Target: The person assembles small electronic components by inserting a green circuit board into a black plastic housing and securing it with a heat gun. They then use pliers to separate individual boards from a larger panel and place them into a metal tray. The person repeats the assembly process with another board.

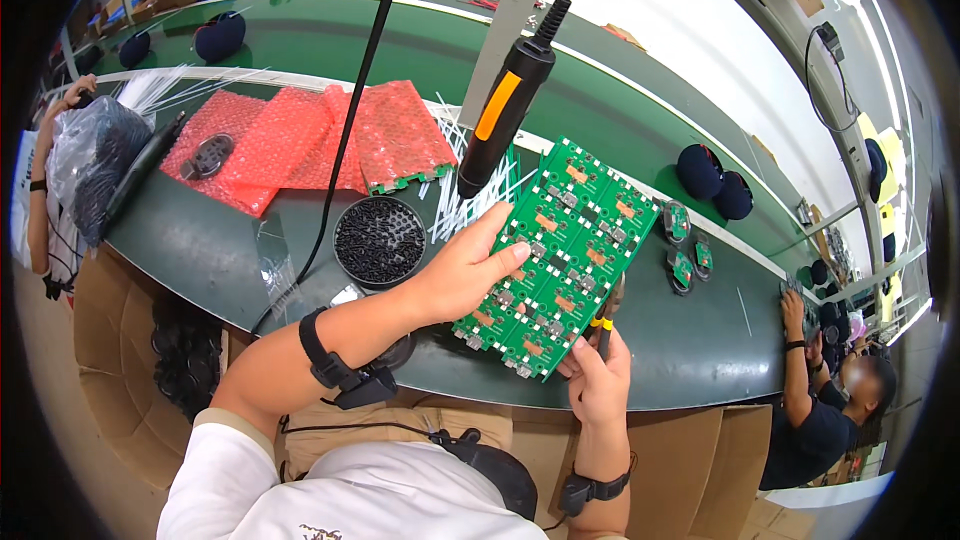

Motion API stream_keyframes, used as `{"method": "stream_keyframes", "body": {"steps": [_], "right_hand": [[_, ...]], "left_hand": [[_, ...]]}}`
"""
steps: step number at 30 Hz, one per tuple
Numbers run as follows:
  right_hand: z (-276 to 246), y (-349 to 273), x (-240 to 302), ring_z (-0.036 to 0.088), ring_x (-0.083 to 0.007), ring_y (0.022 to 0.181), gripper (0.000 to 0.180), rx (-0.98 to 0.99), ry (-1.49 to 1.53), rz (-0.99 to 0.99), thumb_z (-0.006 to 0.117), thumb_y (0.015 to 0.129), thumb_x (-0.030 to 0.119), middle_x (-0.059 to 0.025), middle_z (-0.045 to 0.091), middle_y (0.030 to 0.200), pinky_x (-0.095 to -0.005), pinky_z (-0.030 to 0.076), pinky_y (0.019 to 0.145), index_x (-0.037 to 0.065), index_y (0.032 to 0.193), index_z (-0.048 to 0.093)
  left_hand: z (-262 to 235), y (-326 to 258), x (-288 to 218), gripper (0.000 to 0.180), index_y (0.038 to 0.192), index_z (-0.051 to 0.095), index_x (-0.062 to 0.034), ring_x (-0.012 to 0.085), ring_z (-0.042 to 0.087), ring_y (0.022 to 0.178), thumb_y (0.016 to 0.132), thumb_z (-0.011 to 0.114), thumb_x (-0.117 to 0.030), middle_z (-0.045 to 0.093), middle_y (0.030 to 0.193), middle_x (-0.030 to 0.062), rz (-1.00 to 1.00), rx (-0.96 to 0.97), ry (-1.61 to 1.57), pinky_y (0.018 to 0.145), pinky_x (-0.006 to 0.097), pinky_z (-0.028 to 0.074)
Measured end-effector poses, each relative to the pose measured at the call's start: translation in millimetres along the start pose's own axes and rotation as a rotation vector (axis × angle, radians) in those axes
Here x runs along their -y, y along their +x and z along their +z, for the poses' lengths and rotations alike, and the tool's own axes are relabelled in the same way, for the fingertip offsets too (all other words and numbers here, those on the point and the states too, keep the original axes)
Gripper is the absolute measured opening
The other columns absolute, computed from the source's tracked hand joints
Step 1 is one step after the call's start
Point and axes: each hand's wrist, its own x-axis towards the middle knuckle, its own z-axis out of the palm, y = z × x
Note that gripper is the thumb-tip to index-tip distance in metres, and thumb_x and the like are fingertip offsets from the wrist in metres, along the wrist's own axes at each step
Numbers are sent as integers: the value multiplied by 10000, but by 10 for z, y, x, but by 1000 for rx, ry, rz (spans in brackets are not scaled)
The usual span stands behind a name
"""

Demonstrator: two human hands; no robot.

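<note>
A panel of green circuit boards is held up tilted over the bench, with rows of small connectors and orange-brown patches on it. My left hand is closed on its left edge, the thumb lying on the face of the panel. At the lower right edge, my right hand is closed round pliers with yellow and black handles. Their metal jaws are beside the panel's right edge; whether they touch it I cannot tell. A black electric screwdriver with an orange strip hangs just above the panel.
On the bench are a round tray of small black parts, red bubble-wrap bags, white strips and several round modules. Beyond runs a green conveyor carrying dark blue headphone cups. Co-workers are at both sides; cardboard boxes stand below.
</note>
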Motion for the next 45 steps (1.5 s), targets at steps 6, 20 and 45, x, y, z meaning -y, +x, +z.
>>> {"method": "stream_keyframes", "body": {"steps": [6, 20, 45], "right_hand": [[38, -72, -151, 475, -44, 683, 500, 218, 536, 93, 629, 941, 75, 55, 510, 800, -255, 488, 720, 11, 1420, 500], [-251, 337, 115, 586, -122, 797, 266, -146, -489, -30, 609, 952, 6, -34, 613, 945, -277, 483, 690, -23, 1216, 600], [-288, 529, 1514, 658, -177, 1000, 454, 421, -773, -159, 730, 800, -37, -99, 702, 1095, -335, 549, 867, -35, 1242, 624]], "left_hand": [[38, 10, 146, 420, 1475, 455, -38, 84, 567, 1144, 1084, 547, -164, 598, 1331, 37, -100, 4, -226, 937, 279, 500], [-32, 33, 146, 416, 1476, 441, -37, 77, 558, 1063, 1092, 533, -168, 603, 1250, 21, 0, -69, -109, 933, 271, 483], [-219, 41, 341, 750, 1522, 469, -73, 243, 577, 1309, 1067, 326, -653, 561, 1483, 119, -507, 684, -1017, 1111, 441, 475]]}}
